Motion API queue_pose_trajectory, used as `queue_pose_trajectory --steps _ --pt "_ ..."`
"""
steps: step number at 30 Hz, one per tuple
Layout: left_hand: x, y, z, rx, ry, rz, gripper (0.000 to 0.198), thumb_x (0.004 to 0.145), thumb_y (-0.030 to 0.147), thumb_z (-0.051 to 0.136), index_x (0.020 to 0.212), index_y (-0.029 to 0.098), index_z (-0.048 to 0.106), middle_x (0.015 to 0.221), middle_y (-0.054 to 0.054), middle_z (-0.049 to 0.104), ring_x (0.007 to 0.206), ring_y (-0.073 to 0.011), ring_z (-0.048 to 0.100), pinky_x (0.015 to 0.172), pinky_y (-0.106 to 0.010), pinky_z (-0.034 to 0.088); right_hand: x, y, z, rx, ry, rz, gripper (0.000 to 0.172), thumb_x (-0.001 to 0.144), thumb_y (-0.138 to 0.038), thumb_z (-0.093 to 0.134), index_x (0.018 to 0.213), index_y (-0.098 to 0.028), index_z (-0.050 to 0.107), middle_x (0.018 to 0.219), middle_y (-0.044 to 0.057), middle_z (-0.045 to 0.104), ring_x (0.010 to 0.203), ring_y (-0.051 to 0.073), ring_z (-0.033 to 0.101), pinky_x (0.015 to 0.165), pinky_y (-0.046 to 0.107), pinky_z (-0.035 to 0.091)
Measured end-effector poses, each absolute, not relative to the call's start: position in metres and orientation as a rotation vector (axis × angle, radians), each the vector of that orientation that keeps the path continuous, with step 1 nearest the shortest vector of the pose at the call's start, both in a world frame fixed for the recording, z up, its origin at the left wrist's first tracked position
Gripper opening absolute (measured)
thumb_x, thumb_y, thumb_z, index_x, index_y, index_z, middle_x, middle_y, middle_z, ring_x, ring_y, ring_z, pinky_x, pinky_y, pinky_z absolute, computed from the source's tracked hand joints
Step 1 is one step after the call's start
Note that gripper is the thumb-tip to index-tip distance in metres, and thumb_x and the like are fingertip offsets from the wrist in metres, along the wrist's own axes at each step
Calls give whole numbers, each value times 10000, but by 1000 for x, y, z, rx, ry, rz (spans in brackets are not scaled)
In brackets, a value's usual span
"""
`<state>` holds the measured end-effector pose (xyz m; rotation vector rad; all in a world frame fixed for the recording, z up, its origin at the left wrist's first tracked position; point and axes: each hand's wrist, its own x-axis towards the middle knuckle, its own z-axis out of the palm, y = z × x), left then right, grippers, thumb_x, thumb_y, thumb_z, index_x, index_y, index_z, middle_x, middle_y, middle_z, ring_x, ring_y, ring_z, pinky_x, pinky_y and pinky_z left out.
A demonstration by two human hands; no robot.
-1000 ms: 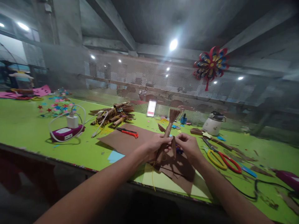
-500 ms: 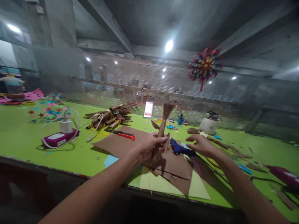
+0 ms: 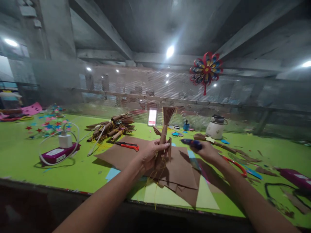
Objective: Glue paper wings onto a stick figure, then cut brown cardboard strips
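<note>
My left hand (image 3: 155,151) is wrapped round a brown paper roll (image 3: 164,134) with a fringed, fanned-out top, which stands nearly upright. A small folded brown piece sticks out beside the roll at my fingers, and thin yellow string dangles below. My right hand (image 3: 205,151) grips a dark blue glue gun (image 3: 193,143), its tip aimed left towards the roll but apart from it. Under my left hand lie brown paper sheets (image 3: 181,171) on top of pale yellow paper (image 3: 206,195).
A red box cutter (image 3: 127,146) lies on the brown sheets. Behind it is a pile of brown paper rolls (image 3: 114,127). A purple power strip (image 3: 58,153) with a white charger stands left. At the right are a white jug (image 3: 215,127), red-handled scissors (image 3: 235,165) and paper scraps.
My right hand has closed on the glue gun and lifted it off the brown sheets. The left hand keeps its hold on the paper roll. The view has shifted slightly.
</note>
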<state>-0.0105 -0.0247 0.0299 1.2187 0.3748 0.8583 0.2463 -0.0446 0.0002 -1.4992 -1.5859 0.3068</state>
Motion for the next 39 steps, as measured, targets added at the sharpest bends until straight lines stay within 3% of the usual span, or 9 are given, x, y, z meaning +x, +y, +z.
queue_pose_trajectory --steps 3,6,10,16,27,39 --pt "-11 -28 33 1189 409 831 250 623 208 754 739 97 563 588 20 475 474 -24 360 428 -185 245 248 -64 21 -1016 -1327 623 301 779 -493 580 834 -203 635 761 59 654 638 196 599 578 326 445" --pt "-11 -29 31 1178 426 804 264 594 201 761 738 90 569 584 21 469 464 -21 349 423 -184 224 235 -79 29 -834 -1366 762 331 808 -508 554 840 -186 624 770 67 652 631 184 604 585 320 458" --pt "-8 -26 26 1189 386 747 307 587 218 770 789 68 595 615 12 471 489 -25 357 436 -178 226 217 -84 24 -891 -1532 737 312 838 -461 544 797 -159 610 656 52 615 616 175 586 580 301 451" --pt "-6 -24 18 1238 356 679 345 637 246 755 892 65 609 665 5 471 512 -33 373 456 -175 269 213 -81 19 -964 -1635 644 294 852 -428 541 768 -152 596 655 42 595 629 160 559 611 297 437" --pt "-5 -26 17 1219 346 694 324 618 241 773 837 67 611 645 6 488 511 -33 386 466 -186 251 211 -78 7 -898 -1529 840 276 843 -426 554 808 -154 584 688 40 588 599 164 574 572 309 445" --pt "-5 -26 15 1213 333 675 303 624 237 768 822 81 600 622 17 479 488 -33 381 458 -188 247 209 -82 11 -946 -1563 801 279 843 -423 559 799 -148 561 593 10 540 495 110 485 472 251 334"
